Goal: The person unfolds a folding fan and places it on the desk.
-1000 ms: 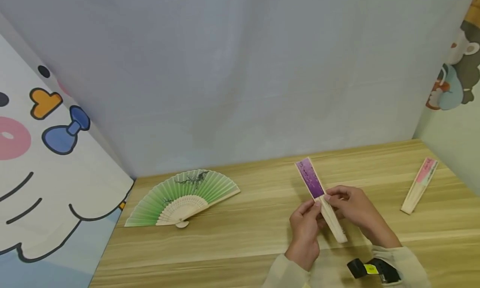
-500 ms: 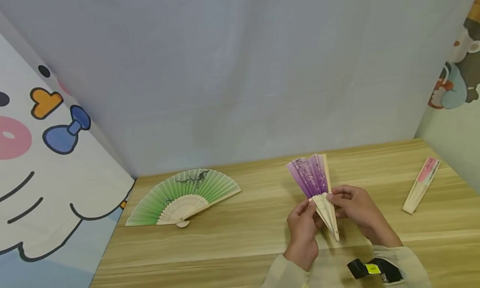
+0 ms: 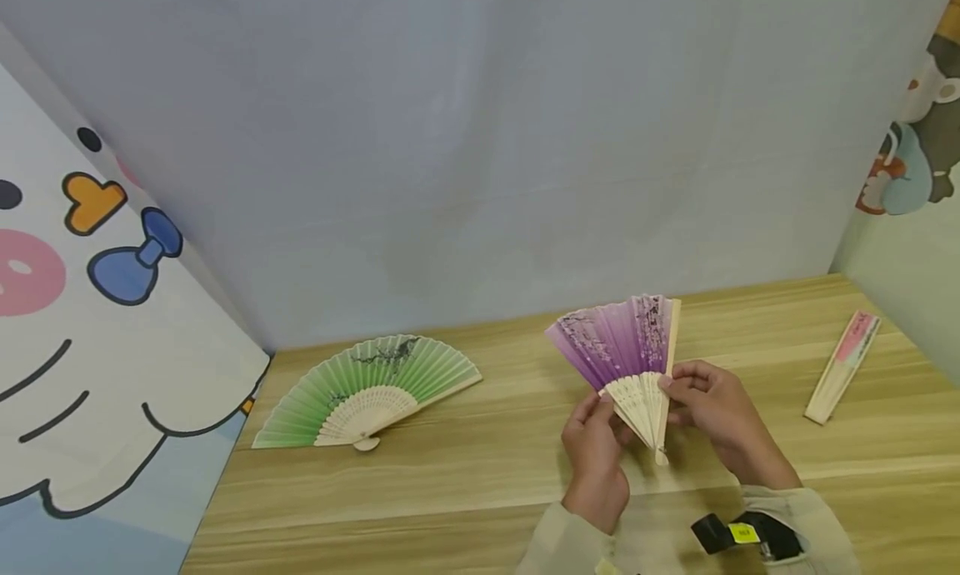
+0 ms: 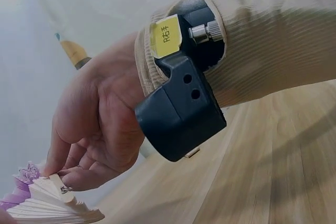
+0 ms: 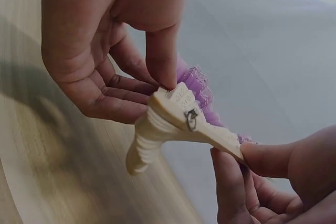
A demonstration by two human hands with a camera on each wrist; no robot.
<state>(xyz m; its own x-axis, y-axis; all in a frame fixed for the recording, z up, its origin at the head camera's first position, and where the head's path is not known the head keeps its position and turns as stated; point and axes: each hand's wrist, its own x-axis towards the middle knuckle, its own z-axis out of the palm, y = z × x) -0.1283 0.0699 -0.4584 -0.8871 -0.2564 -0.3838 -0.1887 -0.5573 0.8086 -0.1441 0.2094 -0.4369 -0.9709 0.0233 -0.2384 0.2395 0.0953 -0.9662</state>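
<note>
A purple folding fan (image 3: pixel 618 337) with a printed dark branch is spread part way, held up between both hands. My left hand (image 3: pixel 596 462) pinches its left outer rib with the thumb on the near face. On the other side, my right hand (image 3: pixel 716 417) pinches the right guard stick between thumb and fingers. Seen from the right wrist, the fan's pale wooden ribs (image 5: pixel 152 132) narrow to a metal pivot (image 5: pixel 191 119). The left wrist view shows the right hand (image 4: pixel 105 116) gripping beside those ribs, a black camera (image 4: pixel 181 111) strapped to its wrist.
Left on the wooden table (image 3: pixel 420 508) lies a green folding fan (image 3: pixel 397 375), spread wide. Far right, a folded fan (image 3: pixel 842 367) with pink cloth lies slanted. A grey cloth wall (image 3: pixel 480 158) stands behind, with a cartoon panel (image 3: pixel 150 375) along the left side.
The purple fan went from folded to a partly spread wedge. My left hand shifted a little to the left with its edge, while the right hand stayed nearly in place.
</note>
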